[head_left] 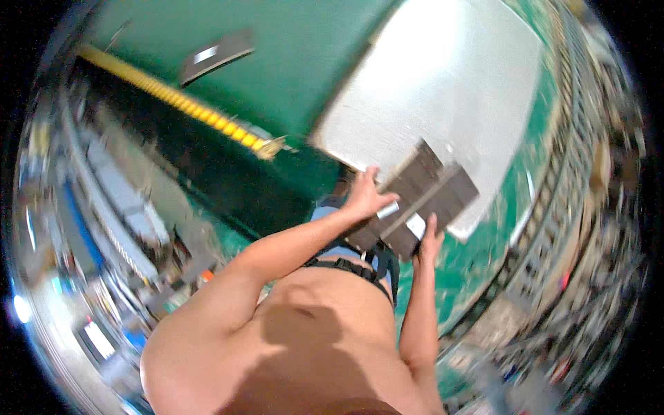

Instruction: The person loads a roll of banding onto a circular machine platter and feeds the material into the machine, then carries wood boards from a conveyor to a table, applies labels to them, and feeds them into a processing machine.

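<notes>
Head view: two brown panels held, a third panel lying apart
Left hand clamped on one, right hand on the other; neither yet released

Matt, wood-like brown boards, glossy pale sheet

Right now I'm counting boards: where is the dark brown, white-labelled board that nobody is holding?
In the head view, the dark brown board lies upper left on the flat green surface, just beyond the yellow segmented strip.
</notes>
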Motion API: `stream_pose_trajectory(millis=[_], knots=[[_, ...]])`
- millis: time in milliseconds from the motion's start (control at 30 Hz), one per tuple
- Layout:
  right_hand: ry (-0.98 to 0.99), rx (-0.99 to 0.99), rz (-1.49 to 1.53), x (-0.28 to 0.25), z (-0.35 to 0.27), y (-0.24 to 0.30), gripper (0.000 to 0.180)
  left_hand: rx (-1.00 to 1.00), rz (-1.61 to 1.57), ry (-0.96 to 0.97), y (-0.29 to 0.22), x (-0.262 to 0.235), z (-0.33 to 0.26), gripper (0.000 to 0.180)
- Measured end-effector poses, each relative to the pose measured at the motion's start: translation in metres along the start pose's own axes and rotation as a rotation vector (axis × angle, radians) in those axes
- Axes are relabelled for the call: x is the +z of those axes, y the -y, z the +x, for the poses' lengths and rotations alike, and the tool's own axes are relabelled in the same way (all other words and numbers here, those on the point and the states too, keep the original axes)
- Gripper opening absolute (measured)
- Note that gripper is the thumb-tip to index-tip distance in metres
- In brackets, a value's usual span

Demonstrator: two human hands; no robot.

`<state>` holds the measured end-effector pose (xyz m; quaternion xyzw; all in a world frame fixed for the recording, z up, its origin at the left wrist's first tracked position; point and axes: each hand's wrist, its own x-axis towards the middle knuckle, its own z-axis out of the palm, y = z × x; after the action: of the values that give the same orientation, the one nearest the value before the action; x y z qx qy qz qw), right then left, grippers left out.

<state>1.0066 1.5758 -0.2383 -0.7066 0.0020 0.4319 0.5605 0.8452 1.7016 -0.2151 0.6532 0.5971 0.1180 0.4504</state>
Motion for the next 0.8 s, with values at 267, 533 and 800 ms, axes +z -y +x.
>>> stream_pose_trajectory(millis=[267, 533, 800], knots=[[0.339, -0.062, -0.324, -0.049, -0.002, 0.034, 0.052, -0.259, -0.653, 0.165, 0.045, 0.011, -0.048, 0.06], [0.766, -0.13, -0.64, 0.066, -0.101, 0.054, 0.067, -0.22, -1.167, -0.188, 0.085, 0.0, -0.083, 0.072], [1.288, -0.044, -0.626, 0.183, -0.115, 0.025, 0.052, -0.163, -1.164, -0.381, 0.103, -0.14, -0.166, 0.092]])
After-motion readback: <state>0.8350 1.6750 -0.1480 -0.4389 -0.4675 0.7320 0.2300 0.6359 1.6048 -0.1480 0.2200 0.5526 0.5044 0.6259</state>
